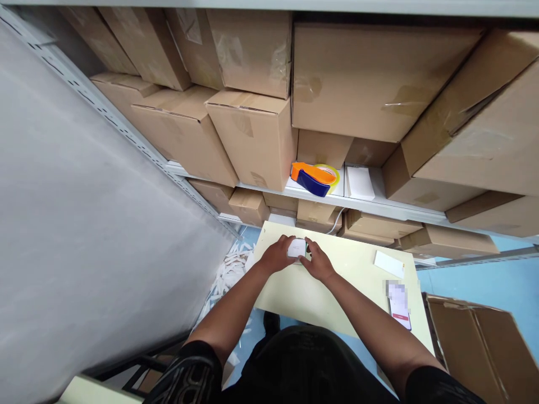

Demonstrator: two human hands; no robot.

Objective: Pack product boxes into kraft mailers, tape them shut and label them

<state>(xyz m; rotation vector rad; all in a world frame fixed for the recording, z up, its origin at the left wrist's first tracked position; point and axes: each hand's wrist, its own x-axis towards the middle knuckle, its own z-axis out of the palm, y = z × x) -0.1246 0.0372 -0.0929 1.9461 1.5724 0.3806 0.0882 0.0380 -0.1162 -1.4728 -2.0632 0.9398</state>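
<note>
White-topped item [297, 247], one; I grip it between left hand [277, 254] and right hand [319, 264], at the pale yellow table [353, 255].

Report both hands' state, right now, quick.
Left hand: holding the small white item by its left side.
Right hand: holding the same item by its right side, fingers curved around the edge.

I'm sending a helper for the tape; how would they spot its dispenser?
Beyond the table, find the shelf of cartons just above it. At the shelf's front edge, left of a white block, lies the dispenser: orange and dark blue, unlike the brown cartons.
</note>
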